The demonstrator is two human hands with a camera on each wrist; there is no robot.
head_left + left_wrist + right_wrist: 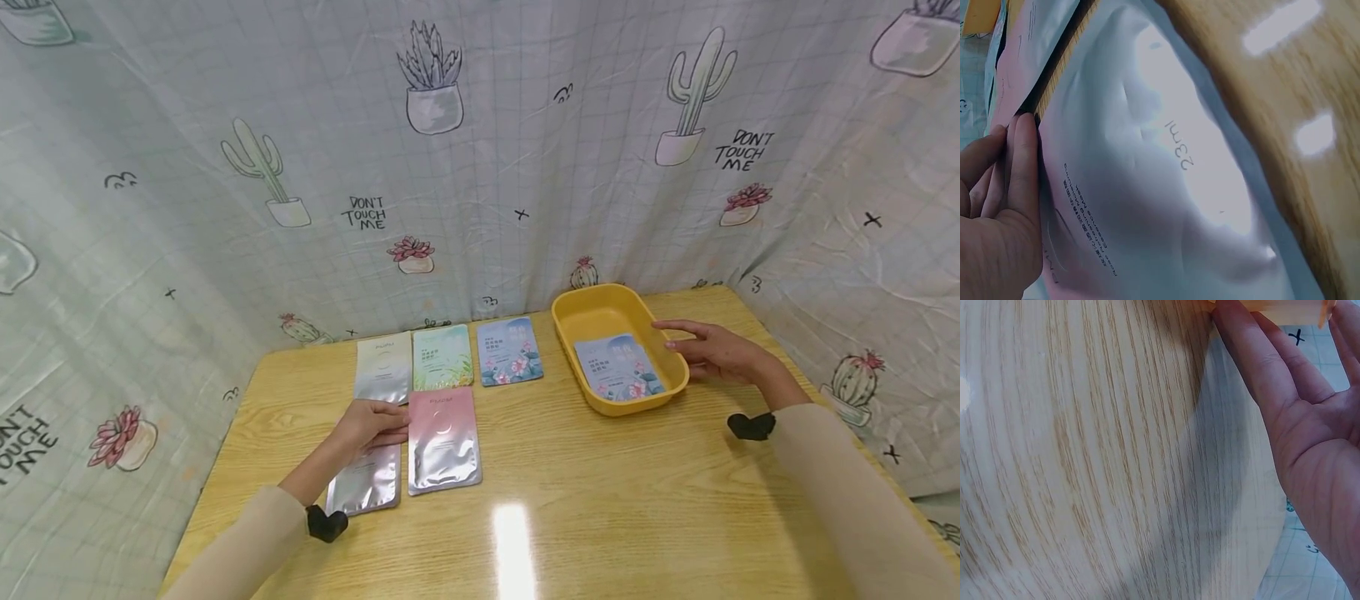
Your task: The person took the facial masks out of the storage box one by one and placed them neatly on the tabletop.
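My left hand is at the left edge of a pink-to-silver face mask packet. In the left wrist view its thumb and fingers pinch that edge. Just below the hand lies another silvery-pink face mask packet marked 23ml, partly covered by the hand in the head view. My right hand rests against the right side of a yellow plastic basket, its fingers fairly straight at the rim. A blue face mask packet with pink flowers lies inside the basket.
Behind the left hand lie a yellow-and-silver packet, a green packet and another blue flowered packet in a row. The wooden table backs onto a cactus-print curtain.
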